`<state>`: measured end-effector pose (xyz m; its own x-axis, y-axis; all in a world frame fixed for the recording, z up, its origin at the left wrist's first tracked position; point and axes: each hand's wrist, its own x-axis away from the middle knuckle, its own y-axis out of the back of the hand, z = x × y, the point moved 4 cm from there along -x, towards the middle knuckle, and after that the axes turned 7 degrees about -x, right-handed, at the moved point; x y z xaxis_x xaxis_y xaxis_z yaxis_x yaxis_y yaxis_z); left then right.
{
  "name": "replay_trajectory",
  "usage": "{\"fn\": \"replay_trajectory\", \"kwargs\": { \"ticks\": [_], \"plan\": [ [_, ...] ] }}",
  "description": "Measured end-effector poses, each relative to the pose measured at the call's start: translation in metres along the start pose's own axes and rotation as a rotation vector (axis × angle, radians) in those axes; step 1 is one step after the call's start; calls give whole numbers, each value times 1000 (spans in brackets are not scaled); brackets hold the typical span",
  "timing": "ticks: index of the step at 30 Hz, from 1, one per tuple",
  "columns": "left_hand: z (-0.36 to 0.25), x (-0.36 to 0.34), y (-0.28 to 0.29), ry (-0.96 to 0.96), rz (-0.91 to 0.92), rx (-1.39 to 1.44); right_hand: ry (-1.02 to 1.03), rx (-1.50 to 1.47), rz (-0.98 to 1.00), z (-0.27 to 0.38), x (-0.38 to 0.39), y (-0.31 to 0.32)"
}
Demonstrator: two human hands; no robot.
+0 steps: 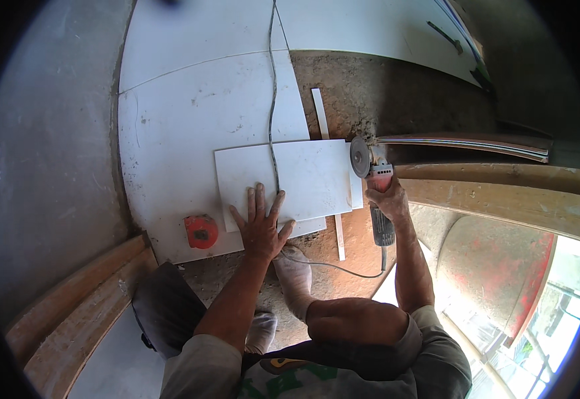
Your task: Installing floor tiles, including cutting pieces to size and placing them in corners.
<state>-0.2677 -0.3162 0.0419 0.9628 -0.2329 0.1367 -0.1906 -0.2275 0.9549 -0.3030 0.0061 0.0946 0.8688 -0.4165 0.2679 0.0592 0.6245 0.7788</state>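
My left hand (262, 225) lies flat with fingers spread on a white tile (310, 174). Under that tile the edge of another white tile (308, 228) shows. In my right hand (389, 199) is a red and black angle grinder (382, 225), gripped around its body. Its disc (360, 157) stands beside the upper tile's right edge; whether it touches or spins I cannot tell. The grinder's cord (333, 265) loops past my foot and runs up across the tile, close by my left fingers. A red tape measure (201, 231) sits left of my left hand.
Large white tiles (197, 120) cover the floor ahead. Bare rough ground (343, 80) shows at the right, with narrow white strips (320, 112) on it. Stacked long strips (463, 140) and wooden frame boards (496, 196) border the right. Another wooden frame (84, 312) stands lower left, beside a grey wall (50, 146).
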Motion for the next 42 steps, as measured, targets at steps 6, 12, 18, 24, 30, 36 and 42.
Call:
{"fn": "replay_trajectory", "kwargs": {
  "ticks": [6,12,18,24,30,36,42],
  "plan": [
    [1,0,-1,-7,-18,-2,-44,38,51,-13,-7,-12],
    [1,0,-1,-1,-6,-4,-40,9,92,0,-24,-16],
    [2,1,-3,-31,20,-49,-53,51,-18,15,-38,-6],
    [16,8,5,34,11,-10,-84,-163,-36,8,-17,13],
    [31,15,15,258,-116,98,-105,-480,27,3,27,14],
    [57,-8,16,443,-246,252,-121,-580,36,1,54,14],
    [61,-17,20,530,-196,320,-124,-571,54,6,60,17]
  ]
}}
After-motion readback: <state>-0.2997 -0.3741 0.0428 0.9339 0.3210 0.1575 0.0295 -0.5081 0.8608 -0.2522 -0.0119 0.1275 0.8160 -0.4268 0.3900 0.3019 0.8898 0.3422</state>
